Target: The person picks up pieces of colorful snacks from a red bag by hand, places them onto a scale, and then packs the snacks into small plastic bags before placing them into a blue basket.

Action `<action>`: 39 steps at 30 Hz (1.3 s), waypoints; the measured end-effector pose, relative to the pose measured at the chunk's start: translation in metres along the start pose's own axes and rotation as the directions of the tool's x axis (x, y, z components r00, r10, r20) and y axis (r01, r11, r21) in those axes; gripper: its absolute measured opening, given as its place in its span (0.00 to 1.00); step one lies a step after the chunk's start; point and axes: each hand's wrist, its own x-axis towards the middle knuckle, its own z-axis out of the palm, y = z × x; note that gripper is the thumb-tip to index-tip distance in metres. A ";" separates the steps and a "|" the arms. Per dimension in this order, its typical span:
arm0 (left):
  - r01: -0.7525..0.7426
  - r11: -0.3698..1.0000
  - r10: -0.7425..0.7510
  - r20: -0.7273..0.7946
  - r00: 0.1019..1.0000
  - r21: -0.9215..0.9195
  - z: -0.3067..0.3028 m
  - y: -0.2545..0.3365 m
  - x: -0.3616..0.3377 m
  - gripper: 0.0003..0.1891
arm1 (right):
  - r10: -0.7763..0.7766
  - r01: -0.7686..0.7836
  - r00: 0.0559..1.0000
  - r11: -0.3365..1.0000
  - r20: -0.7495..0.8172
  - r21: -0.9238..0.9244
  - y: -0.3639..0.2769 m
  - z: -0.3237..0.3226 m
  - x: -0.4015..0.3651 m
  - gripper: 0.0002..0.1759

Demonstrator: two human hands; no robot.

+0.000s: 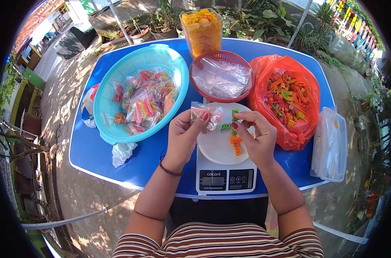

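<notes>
My left hand [183,136] pinches a small clear zip bag [212,118] with a red strip along its top, held over the scale's plate. Just right of it, my right hand [263,139] has thumb and fingers closed on a green spiral-shaped snack piece [235,112]. Below the hands, orange spiral pieces [236,145] and some green lie on the round white plate [212,152] of a kitchen scale [226,170]. The bag's contents are hard to make out. My fingers partly hide the green piece.
A turquoise basket [113,77] with filled bags stands left. A red basket [199,92] of clear bags sits behind the scale, before a tub of yellow chips [202,32]. Right are a red plastic bag [285,137] of colourful spirals and a clear box [331,146]. All share a blue table [161,165].
</notes>
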 end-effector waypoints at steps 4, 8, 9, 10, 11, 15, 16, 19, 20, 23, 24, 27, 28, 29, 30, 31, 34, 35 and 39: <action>-0.084 0.976 0.080 0.030 0.996 0.202 0.010 0.008 -0.005 0.09 | 0.108 -0.029 0.984 0.881 -0.142 0.472 -0.004 0.002 0.001 0.18; -0.168 0.876 0.135 0.103 0.985 0.452 0.015 0.007 -0.010 0.09 | 0.111 -0.004 0.983 0.801 -0.143 0.599 -0.006 -0.002 0.000 0.22; -0.174 0.867 0.133 0.119 0.984 0.468 0.016 0.007 -0.010 0.09 | 0.112 -0.001 0.982 0.809 -0.152 0.587 -0.007 0.000 -0.001 0.21; -0.185 0.858 0.141 0.126 0.982 0.479 0.017 0.007 -0.010 0.09 | 0.113 0.000 0.981 0.817 -0.160 0.576 -0.009 0.002 -0.003 0.20; -0.196 0.849 0.149 0.134 0.980 0.490 0.018 0.007 -0.010 0.10 | 0.113 0.003 0.979 0.825 -0.169 0.565 -0.010 0.004 -0.004 0.19; -0.245 0.820 0.190 0.157 0.969 0.517 0.018 0.006 -0.010 0.11 | 0.021 0.028 0.994 0.901 -0.109 0.432 -0.005 0.000 -0.007 0.16; -0.231 0.821 0.178 0.151 0.972 0.522 0.019 0.007 -0.010 0.11 | 0.005 0.040 0.995 0.904 -0.103 0.425 -0.005 -0.001 -0.006 0.16; -0.206 0.825 0.157 0.137 0.978 0.526 0.020 0.010 -0.010 0.10 | -0.016 0.059 0.995 0.898 -0.102 0.437 -0.004 -0.002 -0.005 0.15; -0.210 0.828 0.161 0.138 0.977 0.520 0.020 0.009 -0.010 0.11 | -0.018 0.063 0.994 0.893 -0.105 0.445 -0.005 -0.002 -0.005 0.15; -0.221 0.831 0.168 0.148 0.975 0.510 0.020 0.007 -0.010 0.11 | -0.039 0.093 0.991 0.884 -0.126 0.459 -0.004 0.000 -0.006 0.14; -0.225 0.831 0.170 0.152 0.974 0.508 0.019 0.007 -0.010 0.11 | -0.044 0.102 0.990 0.886 -0.137 0.453 -0.005 0.000 -0.007 0.14; -0.204 0.831 0.155 0.136 0.978 0.517 0.020 0.008 -0.009 0.12 | -0.071 0.124 0.988 0.894 -0.138 0.431 -0.006 0.001 -0.008 0.14; -0.210 0.831 0.159 0.142 0.977 0.514 0.019 0.008 -0.009 0.13 | -0.087 0.129 0.989 0.898 -0.116 0.420 -0.005 0.001 -0.007 0.14; -0.216 0.832 0.163 0.148 0.975 0.511 0.019 0.008 -0.009 0.13 | -0.103 0.133 0.990 0.903 -0.094 0.409 -0.005 0.001 -0.007 0.14; -0.222 0.832 0.166 0.154 0.974 0.508 0.018 0.007 -0.009 0.13 | -0.105 0.123 0.992 0.913 -0.068 0.388 -0.003 0.002 -0.007 0.13; -0.217 0.837 0.158 0.158 0.975 0.503 0.019 0.008 -0.010 0.13 | -0.105 0.114 0.993 0.924 -0.043 0.366 0.001 0.002 -0.009 0.12; -0.205 0.852 0.138 0.170 0.976 0.482 0.021 0.012 -0.011 0.14 | -0.246 0.239 0.968 0.965 0.053 0.104 -0.001 -0.004 -0.003 0.09; -0.203 0.857 0.136 0.172 0.976 0.473 0.022 0.012 -0.011 0.14 | -0.307 0.310 0.946 0.951 0.103 -0.012 -0.004 -0.006 0.000 0.09; -0.243 0.835 0.163 0.200 0.966 0.493 0.018 0.010 -0.011 0.13 | -0.333 0.356 0.928 0.925 0.168 -0.133 -0.014 -0.006 0.004 0.10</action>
